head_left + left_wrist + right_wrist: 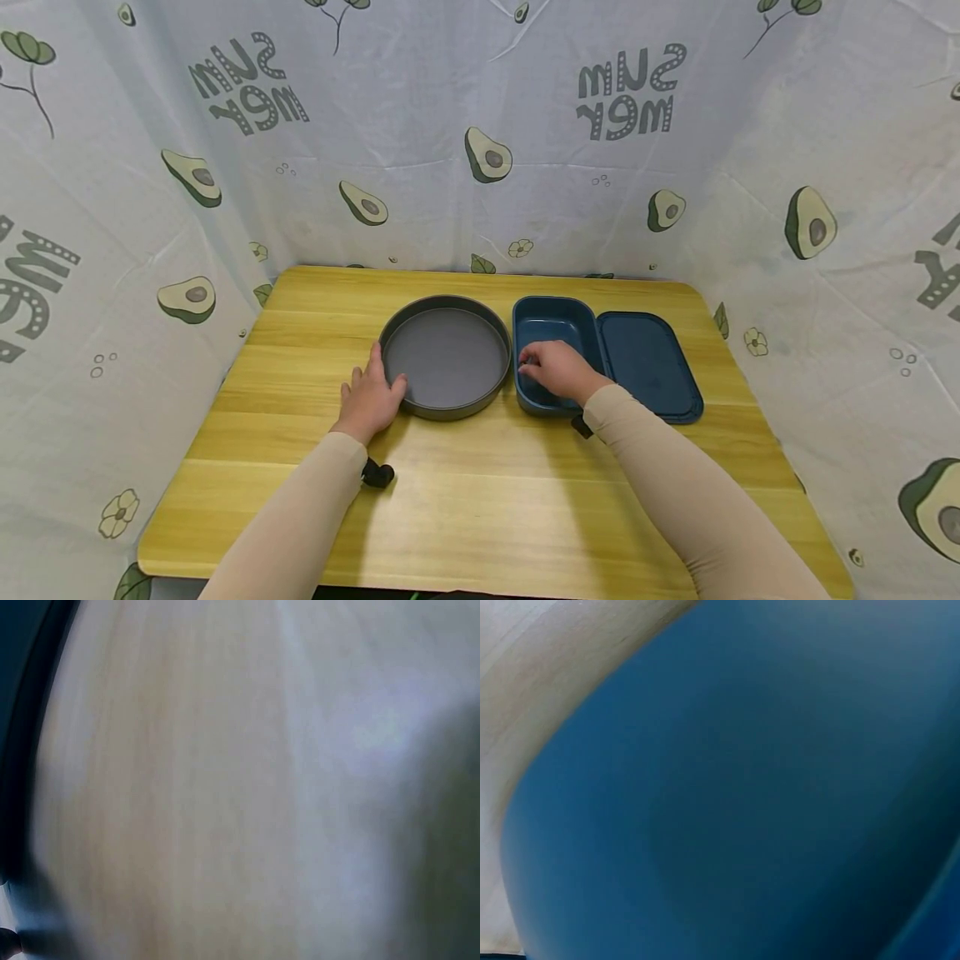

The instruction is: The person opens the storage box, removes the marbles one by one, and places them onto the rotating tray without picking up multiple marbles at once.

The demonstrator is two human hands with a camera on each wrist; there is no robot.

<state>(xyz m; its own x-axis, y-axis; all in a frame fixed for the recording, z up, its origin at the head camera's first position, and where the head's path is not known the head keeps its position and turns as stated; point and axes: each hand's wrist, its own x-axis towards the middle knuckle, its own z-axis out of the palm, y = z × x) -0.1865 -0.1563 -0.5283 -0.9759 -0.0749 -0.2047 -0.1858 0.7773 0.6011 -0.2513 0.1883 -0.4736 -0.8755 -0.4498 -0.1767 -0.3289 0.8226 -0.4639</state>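
Note:
A round dark grey pan [446, 358] lies on the wooden table. My left hand [370, 402] is at its near left side, fingers spread, the thumb over the rim and the index finger along the outside. To the pan's right stands a deep blue rectangular box [557, 310], uncovered. Over the box is my right hand [557, 368], palm down, fingers bent, fingertips close to the left wall. I cannot tell whether these fingers pinch anything. In the right wrist view the blue box wall [727, 787] fills most of the frame.
A flat blue lid [648, 362] lies against the right side of the box. Beneath everything is the yellow wooden table [457, 508], also seen in the left wrist view. A white curtain [420, 108] printed with avocados hangs behind and at both sides.

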